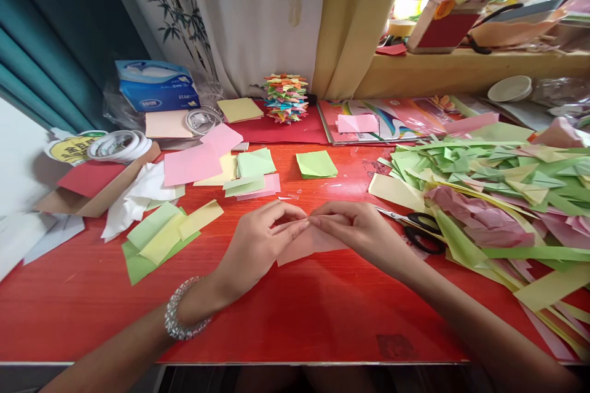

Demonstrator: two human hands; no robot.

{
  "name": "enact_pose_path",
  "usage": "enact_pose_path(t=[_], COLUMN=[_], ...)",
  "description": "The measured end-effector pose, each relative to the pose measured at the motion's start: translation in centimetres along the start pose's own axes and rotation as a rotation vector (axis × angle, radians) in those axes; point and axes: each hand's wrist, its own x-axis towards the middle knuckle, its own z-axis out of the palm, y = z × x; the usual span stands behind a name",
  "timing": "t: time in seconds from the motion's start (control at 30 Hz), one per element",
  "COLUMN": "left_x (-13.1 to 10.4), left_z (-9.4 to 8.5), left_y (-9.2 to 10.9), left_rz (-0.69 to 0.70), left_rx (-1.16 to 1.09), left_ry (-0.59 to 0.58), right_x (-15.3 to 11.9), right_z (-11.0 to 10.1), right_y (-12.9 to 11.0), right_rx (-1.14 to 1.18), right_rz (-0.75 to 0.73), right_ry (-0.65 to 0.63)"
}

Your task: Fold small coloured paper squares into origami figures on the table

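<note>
A sheet of pink paper (pixel 310 244) is between my hands, just above or on the red table (pixel 295 313). My left hand (pixel 265 233) pinches its upper edge near the middle, thumb and fingers pressed together. My right hand (pixel 357 227) pinches the same edge, its fingertips meeting those of the left. Part of the paper is hidden behind my fingers. Beyond my hands sits a small stack of green square paper (pixel 316 164). Black-handled scissors (pixel 412 221) lie to the right of my right hand.
Green, yellow and pink paper strips (pixel 498 178) heap up on the right. Loose coloured sheets (pixel 173 230) lie left, near rolls of tape (pixel 120 146) and a blue tissue pack (pixel 157 86). A tower of folded paper pieces (pixel 286 98) stands at the back.
</note>
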Motion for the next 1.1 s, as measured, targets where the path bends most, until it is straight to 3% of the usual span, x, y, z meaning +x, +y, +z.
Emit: enact_pose_path(t=[0.2,0.5,0.67,0.77,0.83,0.9,1.0,1.1], left_x=[0.0,-0.2,0.1,0.3,0.2,-0.3,-1.9,-3.6], left_z=[-0.1,0.1,-0.3,-0.7,-0.8,-0.6,-0.3,-0.2], left_y=[0.2,0.1,0.0,-0.2,-0.7,-1.3,-2.4,-3.3], left_rz=[0.012,0.105,0.133,0.357,0.556,0.679,0.730,0.703], left_rx=[0.066,0.161,0.220,0.355,0.513,0.663,0.791,0.850], left_ry=[-0.010,0.059,0.033,0.117,0.145,0.049,-0.168,-0.255], right_x=[-0.1,-0.4,-0.1,0.2,0.0,-0.7,-2.6,-4.3], right_z=[0.2,0.8,0.9,0.2,-0.5,-0.9,-0.4,1.1], right_y=[-0.2,0.1,0.2,0.0,0.2,1.0,2.7,3.9], right_rx=[-0.119,-0.075,-0.130,-0.336,-0.535,-0.739,-0.932,-0.937], right_rz=[-0.053,-0.086,-0.074,-0.273,-0.468,-0.585,-0.599,-0.497], right_ry=[0.022,0.058,0.096,0.242,0.231,0.075,-0.079,-0.009])
